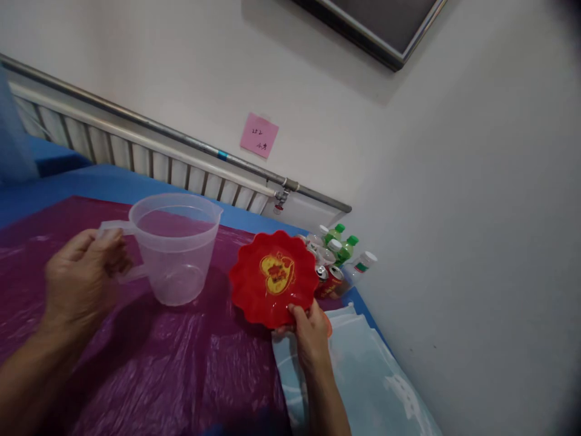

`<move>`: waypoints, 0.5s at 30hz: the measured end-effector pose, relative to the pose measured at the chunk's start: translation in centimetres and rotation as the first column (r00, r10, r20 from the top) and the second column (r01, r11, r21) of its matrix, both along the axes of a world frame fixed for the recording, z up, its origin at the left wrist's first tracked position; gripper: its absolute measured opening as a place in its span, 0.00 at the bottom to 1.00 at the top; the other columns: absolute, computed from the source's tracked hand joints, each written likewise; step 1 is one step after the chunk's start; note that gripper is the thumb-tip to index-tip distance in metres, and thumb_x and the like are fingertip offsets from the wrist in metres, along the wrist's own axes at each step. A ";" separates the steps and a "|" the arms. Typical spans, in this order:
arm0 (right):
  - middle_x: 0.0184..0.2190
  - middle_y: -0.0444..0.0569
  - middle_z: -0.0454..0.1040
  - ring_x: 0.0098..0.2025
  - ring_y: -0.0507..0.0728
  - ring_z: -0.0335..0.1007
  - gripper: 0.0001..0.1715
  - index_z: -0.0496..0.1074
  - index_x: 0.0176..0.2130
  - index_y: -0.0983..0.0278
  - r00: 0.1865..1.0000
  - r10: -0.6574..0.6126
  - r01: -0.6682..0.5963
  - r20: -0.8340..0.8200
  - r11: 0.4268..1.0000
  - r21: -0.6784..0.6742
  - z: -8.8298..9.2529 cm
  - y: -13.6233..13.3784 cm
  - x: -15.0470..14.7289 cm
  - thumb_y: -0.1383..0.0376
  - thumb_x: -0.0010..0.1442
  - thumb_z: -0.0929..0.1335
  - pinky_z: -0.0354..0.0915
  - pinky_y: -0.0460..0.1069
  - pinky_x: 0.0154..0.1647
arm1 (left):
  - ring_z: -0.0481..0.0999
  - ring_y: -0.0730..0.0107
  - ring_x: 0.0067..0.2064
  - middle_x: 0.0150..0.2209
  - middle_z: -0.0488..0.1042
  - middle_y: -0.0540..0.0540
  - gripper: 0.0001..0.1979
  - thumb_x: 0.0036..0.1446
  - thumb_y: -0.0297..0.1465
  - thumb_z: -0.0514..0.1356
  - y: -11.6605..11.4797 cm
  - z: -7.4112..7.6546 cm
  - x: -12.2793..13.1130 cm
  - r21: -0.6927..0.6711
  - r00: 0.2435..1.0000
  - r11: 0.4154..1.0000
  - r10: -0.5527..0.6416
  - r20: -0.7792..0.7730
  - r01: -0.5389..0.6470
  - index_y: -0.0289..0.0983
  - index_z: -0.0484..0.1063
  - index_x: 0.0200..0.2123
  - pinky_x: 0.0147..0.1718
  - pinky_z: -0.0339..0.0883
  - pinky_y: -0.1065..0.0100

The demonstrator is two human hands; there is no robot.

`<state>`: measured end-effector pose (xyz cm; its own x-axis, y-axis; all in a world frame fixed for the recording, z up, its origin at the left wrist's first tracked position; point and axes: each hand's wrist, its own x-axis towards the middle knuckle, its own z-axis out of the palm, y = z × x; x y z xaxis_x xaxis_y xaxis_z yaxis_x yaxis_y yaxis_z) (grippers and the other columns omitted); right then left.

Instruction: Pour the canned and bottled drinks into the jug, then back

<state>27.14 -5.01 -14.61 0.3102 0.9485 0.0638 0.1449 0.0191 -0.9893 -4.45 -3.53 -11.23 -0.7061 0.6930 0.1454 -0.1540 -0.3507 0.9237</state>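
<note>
My left hand (86, 272) is closed around the handle of a clear plastic measuring jug (177, 260). The jug looks upright and see-through, its spout pointing right; whether its base touches the sheet I cannot tell. A red plate (252, 272) with a scalloped rim and a yellow heart-shaped print is in my right hand (308, 333), thumb over its lower right edge. The plate is tilted, its printed face toward me. Beneath both lies a crinkled purple plastic sheet (218, 369).
Several bottles with green caps (347, 248) and white caps, plus red cans (333, 281), crowd the back right corner. A pale blue cloth (363, 363) lies at the right. Behind run a radiator (158, 166) and a metal pipe (181, 139); a pink note (258, 134) hangs above.
</note>
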 end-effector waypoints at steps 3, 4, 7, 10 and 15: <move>0.16 0.38 0.71 0.11 0.53 0.63 0.23 0.66 0.47 0.65 0.995 0.058 -0.069 -0.078 0.985 -0.157 -1.6 -1.0 0.3 0.59 0.52 0.68 0.60 0.46 0.14 | 0.57 0.78 0.22 0.20 0.59 0.56 0.14 0.49 0.38 0.64 1.3 -0.4 0.6 0.008 1.000 1.000 -0.009 0.017 0.009 0.38 0.63 0.23 0.20 0.53 0.74; 0.14 0.36 0.69 0.11 0.53 0.61 0.26 0.66 0.48 0.66 0.995 0.078 -0.089 -0.069 0.979 -0.182 -2.1 -1.2 0.5 0.59 0.51 0.68 0.58 0.45 0.13 | 0.57 0.78 0.22 0.20 0.59 0.55 0.14 0.50 0.39 0.63 1.8 -0.8 0.9 0.006 1.000 1.000 -0.023 0.004 0.023 0.38 0.64 0.23 0.20 0.52 0.74; 0.13 0.35 0.67 0.09 0.53 0.58 0.37 0.63 0.57 0.69 0.994 0.107 -0.104 0.000 0.964 -0.244 -3.4 -1.1 1.1 0.57 0.50 0.68 0.54 0.45 0.11 | 0.55 0.77 0.22 0.18 0.56 0.56 0.19 0.52 0.44 0.62 3.1 -2.6 1.5 0.016 0.996 0.998 -0.068 -0.054 0.069 0.39 0.60 0.22 0.21 0.52 0.73; 0.13 0.35 0.66 0.09 0.54 0.57 0.42 0.60 0.62 0.69 0.981 0.169 -0.138 0.091 0.949 -0.284 -4.4 -0.6 1.1 0.52 0.53 0.66 0.52 0.46 0.11 | 0.56 0.76 0.22 0.18 0.55 0.56 0.21 0.55 0.47 0.58 3.7 -3.8 1.8 -0.005 0.988 0.997 -0.078 -0.130 0.078 0.40 0.57 0.21 0.23 0.54 0.72; 0.26 0.49 0.79 0.28 0.62 0.79 0.34 0.69 0.56 0.68 0.866 0.161 -0.091 0.473 0.982 -0.168 -3.8 -0.7 1.3 0.49 0.59 0.64 0.72 0.53 0.30 | 0.75 0.65 0.43 0.39 0.77 0.46 0.24 0.52 0.53 0.56 2.9 -2.6 -1.3 -0.178 0.915 0.972 -0.210 -0.346 0.155 0.39 0.73 0.39 0.45 0.69 0.67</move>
